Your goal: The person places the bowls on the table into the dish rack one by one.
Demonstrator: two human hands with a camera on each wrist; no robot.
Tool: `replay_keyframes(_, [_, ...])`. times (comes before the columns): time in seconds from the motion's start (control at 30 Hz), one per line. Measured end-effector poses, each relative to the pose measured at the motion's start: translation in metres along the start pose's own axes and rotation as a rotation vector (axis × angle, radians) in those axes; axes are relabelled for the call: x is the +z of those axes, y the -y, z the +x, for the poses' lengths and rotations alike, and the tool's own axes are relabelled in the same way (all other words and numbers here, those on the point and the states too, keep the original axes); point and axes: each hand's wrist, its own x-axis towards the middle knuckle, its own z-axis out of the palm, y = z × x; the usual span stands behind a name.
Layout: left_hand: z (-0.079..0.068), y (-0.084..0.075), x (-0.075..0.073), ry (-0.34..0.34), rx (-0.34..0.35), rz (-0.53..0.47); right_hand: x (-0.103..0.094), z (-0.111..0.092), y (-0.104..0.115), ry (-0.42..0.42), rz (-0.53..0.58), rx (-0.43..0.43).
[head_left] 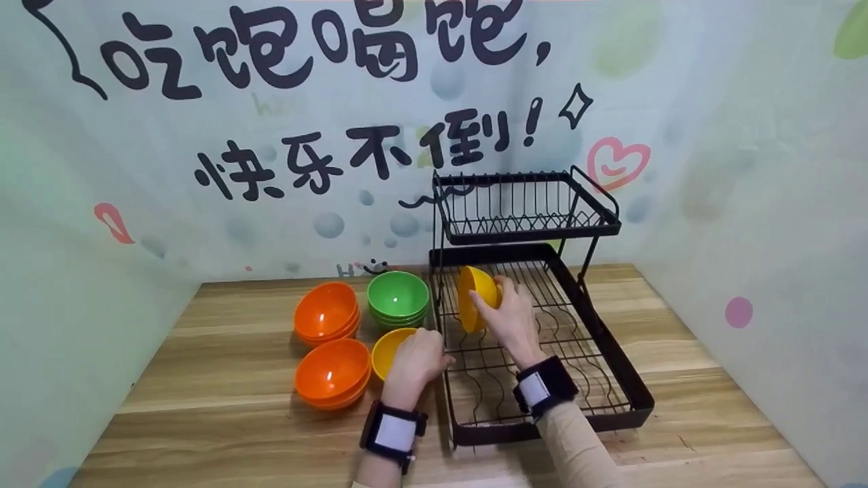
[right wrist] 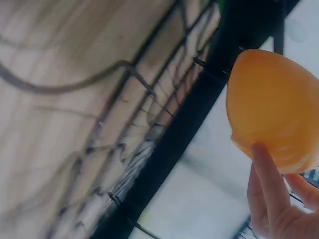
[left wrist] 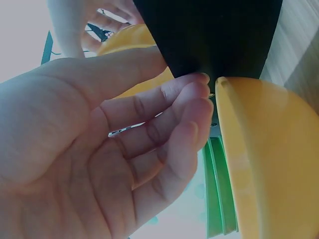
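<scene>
Head: held yellow bowl (head_left: pixel 480 283) over rack (head_left: pixel 502 432), room toward right edge (head_left: pixel 612 359)

Glossy plast. bowls (head_left: pixel 473 285), mtl. rack (head_left: pixel 536 236)

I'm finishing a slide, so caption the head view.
Right hand holds a tilted yellow bowl at the black dish rack, orange bowls and green bowls alongside.

A light-brown, wood-grained tabletop (head_left: pixel 217 379) meets a pale blue-green printed backdrop (head_left: pixel 169 237) at the far side, bearing bold black Chinese lettering (head_left: pixel 381 156). A pink outlined smiling heart (head_left: pixel 618 165) sits far right, a round magenta spot (head_left: pixel 739 312) nearer.
</scene>
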Motion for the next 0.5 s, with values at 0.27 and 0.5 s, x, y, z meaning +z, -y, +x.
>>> replay_keyframes(0.27, [0.0, 0.0, 0.0, -0.014, 0.01, 0.015, 0.004, 0.0, -0.011, -0.052, -0.004, -0.036])
replay_keyframes(0.5, [-0.001, 0.0, -0.001, -0.005, 0.009, 0.008, 0.008, 0.0, -0.014, -0.055, -0.044, -0.038])
